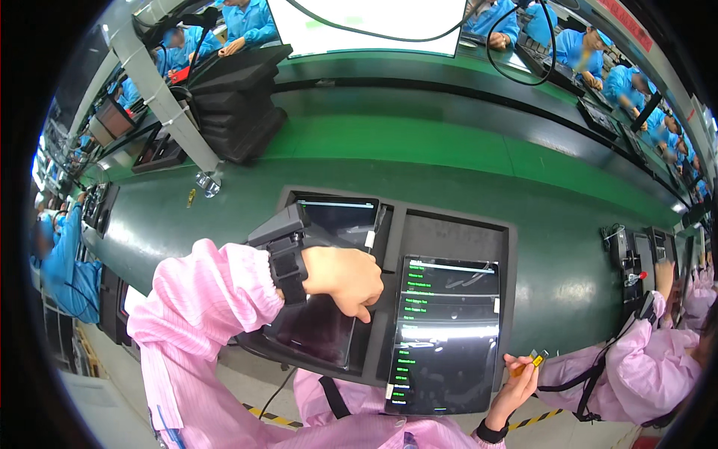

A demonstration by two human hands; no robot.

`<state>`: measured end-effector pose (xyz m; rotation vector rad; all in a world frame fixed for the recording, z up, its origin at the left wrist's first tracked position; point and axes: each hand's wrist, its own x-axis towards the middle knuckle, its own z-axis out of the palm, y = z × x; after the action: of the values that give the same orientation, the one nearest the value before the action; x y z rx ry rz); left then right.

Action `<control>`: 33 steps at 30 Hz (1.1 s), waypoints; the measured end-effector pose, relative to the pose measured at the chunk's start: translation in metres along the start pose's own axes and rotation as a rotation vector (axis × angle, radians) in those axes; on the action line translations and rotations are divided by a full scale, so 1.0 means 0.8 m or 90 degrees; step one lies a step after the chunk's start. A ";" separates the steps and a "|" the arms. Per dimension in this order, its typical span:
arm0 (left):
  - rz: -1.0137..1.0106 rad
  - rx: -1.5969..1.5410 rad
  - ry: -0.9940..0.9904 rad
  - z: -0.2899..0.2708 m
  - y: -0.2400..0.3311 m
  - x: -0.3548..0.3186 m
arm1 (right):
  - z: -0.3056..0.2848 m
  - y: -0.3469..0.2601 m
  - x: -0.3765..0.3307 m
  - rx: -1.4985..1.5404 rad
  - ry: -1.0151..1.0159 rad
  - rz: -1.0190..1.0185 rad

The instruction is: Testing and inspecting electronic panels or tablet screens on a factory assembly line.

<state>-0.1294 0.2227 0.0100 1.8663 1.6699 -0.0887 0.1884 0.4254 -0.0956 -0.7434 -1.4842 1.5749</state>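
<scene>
My left hand (345, 283), fingers curled, reaches over the right edge of a dark tablet (340, 217) in the left compartment of a black foam tray (510, 254). Its fingertips face down, and whatever they grip there is hidden. A second tablet (449, 337), lit with a list of green lines on black, lies in the right compartment and overhangs the tray's near edge. Beside its lower right corner, my right hand (518, 380) pinches a small yellow-labelled piece with a metallic end (538, 359).
Black foam trays (238, 105) are stacked at the back left by a metal post (176, 112). Near its foot lie a clear shiny object (208, 184) and a small yellow piece (191, 197). A person in pink (636, 367) works close on my right. A white screen (366, 26) stands behind the bench.
</scene>
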 end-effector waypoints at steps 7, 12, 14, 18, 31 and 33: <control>0.003 0.014 -0.172 -0.001 -0.004 0.016 | -0.007 -0.004 -0.012 -0.002 0.042 0.024; 0.064 -0.049 -0.195 -0.004 -0.013 0.020 | -0.010 -0.005 -0.021 0.009 0.041 0.039; 0.070 -0.092 -0.186 -0.010 -0.013 0.022 | -0.010 -0.005 -0.020 0.020 0.042 0.042; 0.070 -0.186 -0.181 -0.025 -0.011 0.023 | -0.010 -0.008 -0.016 0.020 0.035 0.057; 0.127 -0.205 -0.044 0.045 0.072 -0.020 | -0.005 0.001 -0.022 -0.005 0.038 0.020; 0.141 -0.220 0.029 0.046 0.082 -0.034 | -0.009 0.003 -0.028 -0.010 0.040 0.008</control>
<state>-0.0618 0.1812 0.0189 1.7793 1.3927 0.3160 0.2051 0.4094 -0.1016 -0.8048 -1.4505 1.5372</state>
